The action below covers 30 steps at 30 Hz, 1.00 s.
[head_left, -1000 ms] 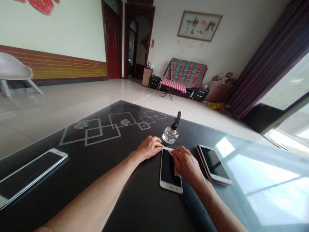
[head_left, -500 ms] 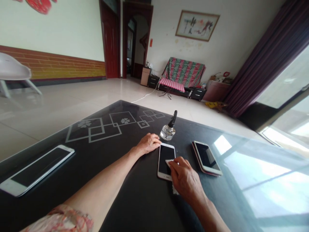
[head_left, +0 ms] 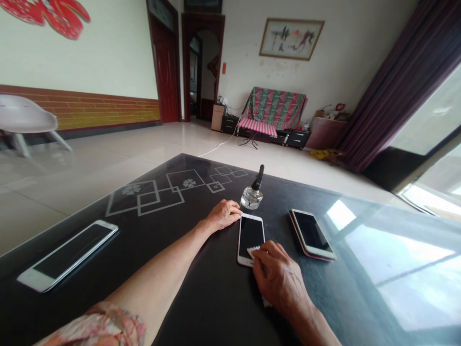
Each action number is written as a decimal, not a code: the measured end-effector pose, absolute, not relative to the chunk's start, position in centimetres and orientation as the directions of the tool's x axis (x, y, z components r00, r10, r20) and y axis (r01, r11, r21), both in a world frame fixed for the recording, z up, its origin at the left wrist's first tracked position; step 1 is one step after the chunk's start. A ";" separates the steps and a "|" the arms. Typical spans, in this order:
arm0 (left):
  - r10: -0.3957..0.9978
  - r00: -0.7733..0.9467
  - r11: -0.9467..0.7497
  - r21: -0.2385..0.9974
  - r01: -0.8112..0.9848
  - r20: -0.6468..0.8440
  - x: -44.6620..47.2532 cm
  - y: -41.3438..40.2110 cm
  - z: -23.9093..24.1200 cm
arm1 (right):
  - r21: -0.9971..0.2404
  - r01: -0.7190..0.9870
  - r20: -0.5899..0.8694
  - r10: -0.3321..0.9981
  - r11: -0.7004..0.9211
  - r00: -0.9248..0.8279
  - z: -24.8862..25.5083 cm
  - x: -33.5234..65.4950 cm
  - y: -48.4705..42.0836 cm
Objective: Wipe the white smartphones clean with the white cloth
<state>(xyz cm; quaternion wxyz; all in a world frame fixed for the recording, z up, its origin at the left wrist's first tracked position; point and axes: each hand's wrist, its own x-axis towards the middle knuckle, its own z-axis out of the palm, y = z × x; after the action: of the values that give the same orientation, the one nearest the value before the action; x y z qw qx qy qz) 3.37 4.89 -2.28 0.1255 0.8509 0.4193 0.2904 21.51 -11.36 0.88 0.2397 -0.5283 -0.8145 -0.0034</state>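
A white smartphone (head_left: 251, 231) with a dark screen lies face up on the black table. At its upper left corner my left hand (head_left: 225, 214) has its fingers bent together and pressed on the edge. My right hand (head_left: 279, 271) is closed on a small white cloth (head_left: 253, 250) with a scalloped edge, which touches the lower part of the screen. Some of the cloth hangs out below the hand; the rest is hidden in the grip. Just beyond the phone stands a clear glass bottle (head_left: 251, 197) with a black top.
To the right lies another phone (head_left: 312, 235) in a reddish case. A larger white phone (head_left: 68, 255) rests at the left. The glossy black table (head_left: 201, 298) has pale square patterns. Beyond it are a white chair (head_left: 27, 115) and a striped stool (head_left: 257, 127).
My right hand has moved slightly down the phone with the cloth. The left hand keeps its place at the phone's corner. The whole view has shifted a little.
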 end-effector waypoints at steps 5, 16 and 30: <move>0.777 0.486 -0.627 0.440 0.642 0.399 3.4 4.9 -2.3 | -0.234 0.832 0.338 0.844 0.503 -0.416 1.4 19.8 -11.8; 0.783 0.474 -0.619 0.434 0.654 0.402 3.4 5.0 -2.5 | -0.195 0.897 0.335 0.886 0.397 -0.320 1.4 21.3 -10.0; 0.780 0.470 -0.623 0.437 0.649 0.413 3.5 5.0 -2.6 | -0.204 0.813 0.307 0.824 0.545 -0.476 2.1 18.5 -10.7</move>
<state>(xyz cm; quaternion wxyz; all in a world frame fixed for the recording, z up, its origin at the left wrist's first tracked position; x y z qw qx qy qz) 3.53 4.99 -2.58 0.1102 0.8503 0.4201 0.2974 18.46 -10.73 2.07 0.1871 -0.4765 -0.8589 0.0152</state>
